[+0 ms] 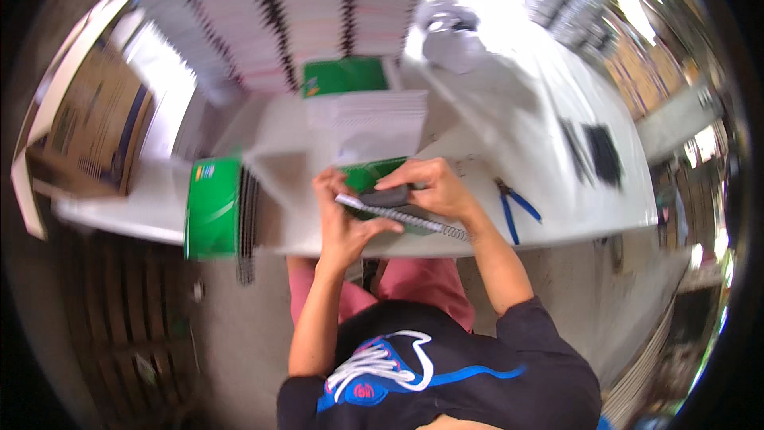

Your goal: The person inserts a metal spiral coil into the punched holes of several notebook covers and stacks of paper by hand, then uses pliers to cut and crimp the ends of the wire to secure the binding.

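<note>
My left hand point(338, 219) is closed round the left end of a small notebook with a green cover point(362, 176), held at the table's front edge. A spiral coil point(402, 217) runs along the notebook's near edge, its loose end sticking out to the right beneath my right forearm. My right hand point(436, 187) is closed on a dark grey, oblong block point(387, 196), which lies against the notebook just above the coil. Blur hides the block's exact kind. To the right lie pliers with blue handles point(512, 211).
Left on the white table point(286, 191) is a stack of green coil-bound notebooks point(213, 207). Ahead stand a pile of white sheets point(380, 127), a green-topped stack point(346, 76) and tall notebook stacks point(310, 16). Black coils point(602, 155) lie far right; a cardboard box point(95, 123) stands left.
</note>
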A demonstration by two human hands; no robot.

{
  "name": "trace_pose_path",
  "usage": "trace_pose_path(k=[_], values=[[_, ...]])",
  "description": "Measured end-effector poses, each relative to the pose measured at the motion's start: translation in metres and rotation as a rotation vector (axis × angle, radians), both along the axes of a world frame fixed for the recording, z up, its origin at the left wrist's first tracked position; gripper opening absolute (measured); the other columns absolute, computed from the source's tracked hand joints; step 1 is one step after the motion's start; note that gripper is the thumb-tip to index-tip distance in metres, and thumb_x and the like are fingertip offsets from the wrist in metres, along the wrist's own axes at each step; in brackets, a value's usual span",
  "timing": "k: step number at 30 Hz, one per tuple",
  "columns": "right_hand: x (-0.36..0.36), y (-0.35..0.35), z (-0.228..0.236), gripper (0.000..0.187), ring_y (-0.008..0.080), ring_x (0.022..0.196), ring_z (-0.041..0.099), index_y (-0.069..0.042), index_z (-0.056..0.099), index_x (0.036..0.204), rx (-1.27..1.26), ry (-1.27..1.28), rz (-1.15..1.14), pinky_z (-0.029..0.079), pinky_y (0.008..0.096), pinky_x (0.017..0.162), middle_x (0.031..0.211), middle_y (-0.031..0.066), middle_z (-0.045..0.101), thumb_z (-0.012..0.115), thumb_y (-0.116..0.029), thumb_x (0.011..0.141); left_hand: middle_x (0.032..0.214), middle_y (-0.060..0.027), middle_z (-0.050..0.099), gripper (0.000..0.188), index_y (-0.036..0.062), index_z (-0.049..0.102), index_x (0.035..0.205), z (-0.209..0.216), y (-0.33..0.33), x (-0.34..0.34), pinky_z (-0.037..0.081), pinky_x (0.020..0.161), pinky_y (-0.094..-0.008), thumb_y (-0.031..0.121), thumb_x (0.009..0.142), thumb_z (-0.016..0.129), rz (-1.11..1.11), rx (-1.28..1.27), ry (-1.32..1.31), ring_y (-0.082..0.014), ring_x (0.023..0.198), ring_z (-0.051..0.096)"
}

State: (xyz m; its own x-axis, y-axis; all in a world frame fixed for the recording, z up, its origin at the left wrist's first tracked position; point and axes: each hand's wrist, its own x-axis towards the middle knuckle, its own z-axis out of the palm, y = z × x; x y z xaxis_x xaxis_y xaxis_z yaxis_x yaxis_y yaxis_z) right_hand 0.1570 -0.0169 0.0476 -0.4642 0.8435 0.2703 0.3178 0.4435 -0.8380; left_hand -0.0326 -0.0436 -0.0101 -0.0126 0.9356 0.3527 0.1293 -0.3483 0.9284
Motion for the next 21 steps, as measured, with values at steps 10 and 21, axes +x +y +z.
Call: trace_pose_path(k=[10, 21], values=[[-0.033, 0.006, 0.010, 0.036, 0.0231, 0.079, 0.064, -0.009, 0.072, 0.100, 0.051, 0.336, 0.314, 0.049, 0.0319, 0.073, 0.085, 0.0129, 0.069, 0.065, 0.005, 0.067, 0.117, -0.0075, 0.030, 0.103, 0.0008, 0.030, 0.124, 0.001, -0.004, -0.016, 0.026, 0.101, -0.0328, 0.039, 0.051, 0.090, -0.119, 0.013, -0.128, -0.0223, 0.111, 0.036], [-0.025, 0.010, 0.019, 0.029, 0.0205, 0.075, 0.064, -0.005, 0.072, 0.091, 0.118, 0.349, 0.138, 0.049, 0.0295, 0.070, 0.084, 0.0121, 0.070, 0.064, 0.000, 0.064, 0.112, -0.0094, 0.033, 0.058, 0.0014, 0.034, 0.113, -0.009, -0.003, -0.009, 0.030, 0.097, -0.0317, 0.019, 0.076, 0.076, -0.084, 0.128, -0.088, -0.0232, 0.106, 0.038]])
